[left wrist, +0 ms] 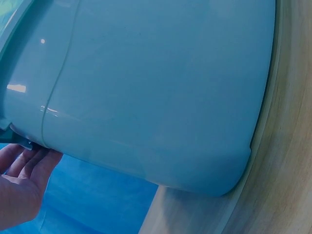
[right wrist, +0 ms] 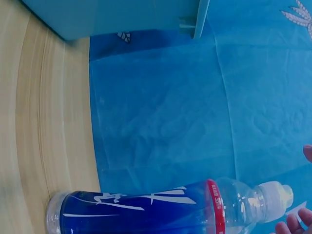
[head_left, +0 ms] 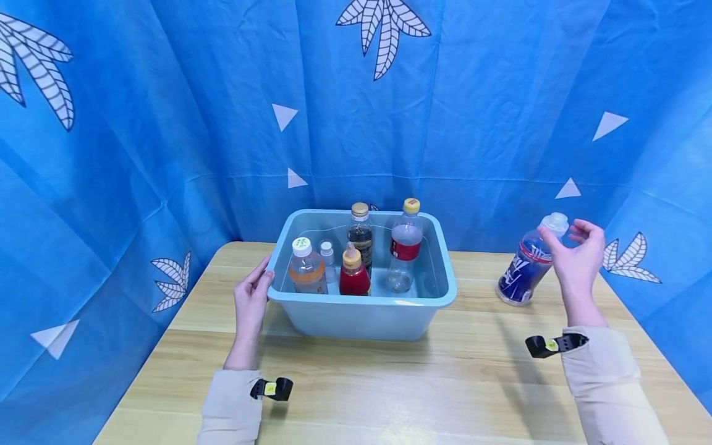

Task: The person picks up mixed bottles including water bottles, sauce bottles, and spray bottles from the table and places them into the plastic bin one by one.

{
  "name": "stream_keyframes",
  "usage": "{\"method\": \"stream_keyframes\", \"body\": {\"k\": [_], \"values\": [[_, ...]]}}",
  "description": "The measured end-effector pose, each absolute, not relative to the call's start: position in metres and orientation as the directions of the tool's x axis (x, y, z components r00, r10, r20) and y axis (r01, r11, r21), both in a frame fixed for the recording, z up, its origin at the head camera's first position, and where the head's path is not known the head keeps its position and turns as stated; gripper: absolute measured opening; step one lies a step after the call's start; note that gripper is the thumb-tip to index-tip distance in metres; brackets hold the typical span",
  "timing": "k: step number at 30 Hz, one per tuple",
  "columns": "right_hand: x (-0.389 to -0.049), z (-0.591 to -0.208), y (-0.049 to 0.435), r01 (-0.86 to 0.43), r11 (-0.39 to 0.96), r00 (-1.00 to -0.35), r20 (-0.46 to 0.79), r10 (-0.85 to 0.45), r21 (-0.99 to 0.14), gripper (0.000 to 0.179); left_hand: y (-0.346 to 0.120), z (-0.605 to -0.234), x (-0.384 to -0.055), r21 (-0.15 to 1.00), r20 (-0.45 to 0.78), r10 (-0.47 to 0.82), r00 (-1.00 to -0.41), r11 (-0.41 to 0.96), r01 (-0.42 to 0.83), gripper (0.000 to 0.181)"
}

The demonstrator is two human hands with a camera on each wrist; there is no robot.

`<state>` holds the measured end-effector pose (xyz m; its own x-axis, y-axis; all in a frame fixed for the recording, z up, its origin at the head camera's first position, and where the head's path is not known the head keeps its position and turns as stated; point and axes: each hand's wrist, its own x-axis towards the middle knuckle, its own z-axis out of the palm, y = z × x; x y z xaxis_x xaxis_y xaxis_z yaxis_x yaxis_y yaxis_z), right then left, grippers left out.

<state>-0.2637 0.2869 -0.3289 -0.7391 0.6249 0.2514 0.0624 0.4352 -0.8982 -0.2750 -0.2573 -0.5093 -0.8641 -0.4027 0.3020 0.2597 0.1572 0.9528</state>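
Observation:
A light blue plastic bin (head_left: 356, 318) stands on the wooden table with several bottles inside. At its left rim is my left hand (head_left: 253, 300); in the left wrist view the fingers (left wrist: 36, 165) grip the bin's edge from outside, just under the lip. To the right of the bin, a clear bottle with a dark blue label (head_left: 523, 272) and a translucent cap (right wrist: 278, 201) stands upright on the table. My right hand (head_left: 578, 256) is beside that cap, thumb and fingers spread apart. In the right wrist view the fingertips (right wrist: 295, 224) appear clear of the cap.
Inside the bin are an orange-banded bottle (head_left: 308, 272), a small white-capped bottle (head_left: 328, 259), a red squeeze bottle (head_left: 354, 281), a dark sauce bottle (head_left: 361, 232) and a yellow-capped bottle with a red label (head_left: 406, 247). A blue curtain (head_left: 356, 123) hangs behind the table (head_left: 356, 383).

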Motion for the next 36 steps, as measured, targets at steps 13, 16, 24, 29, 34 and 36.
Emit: {"method": "stream_keyframes", "body": {"k": [13, 16, 24, 29, 34, 36], "values": [[-0.282, -0.337, 0.298, 0.145, 0.389, -0.73, 0.167, 0.663, -0.91, 0.072, -0.258, -0.511, -0.276, 0.955, 0.294, -0.413, -0.862, 0.152, 0.253, 0.039], [-0.285, -0.34, 0.301, 0.14, 0.39, -0.725, 0.173, 0.666, -0.91, 0.071, -0.258, -0.511, -0.276, 0.953, 0.302, -0.415, -0.858, 0.147, 0.264, 0.038], [-0.3, -0.352, 0.316, 0.124, 0.359, -0.731, 0.16, 0.664, -0.925, 0.071, -0.259, -0.514, -0.278, 0.949, 0.315, -0.411, -0.855, 0.147, 0.279, 0.038], [-0.31, -0.363, 0.327, 0.061, 0.288, -0.74, 0.15, 0.656, -0.956, 0.068, -0.258, -0.513, -0.278, 0.95, 0.311, -0.406, -0.859, 0.136, 0.28, 0.039], [-0.302, -0.349, 0.317, 0.117, 0.248, -0.736, 0.084, 0.671, -0.962, 0.053, -0.259, -0.514, -0.277, 0.954, 0.3, -0.411, -0.861, 0.148, 0.261, 0.039], [-0.299, -0.345, 0.314, 0.113, 0.23, -0.737, 0.073, 0.671, -0.967, 0.044, -0.259, -0.514, -0.278, 0.954, 0.3, -0.411, -0.861, 0.158, 0.257, 0.039]]}}
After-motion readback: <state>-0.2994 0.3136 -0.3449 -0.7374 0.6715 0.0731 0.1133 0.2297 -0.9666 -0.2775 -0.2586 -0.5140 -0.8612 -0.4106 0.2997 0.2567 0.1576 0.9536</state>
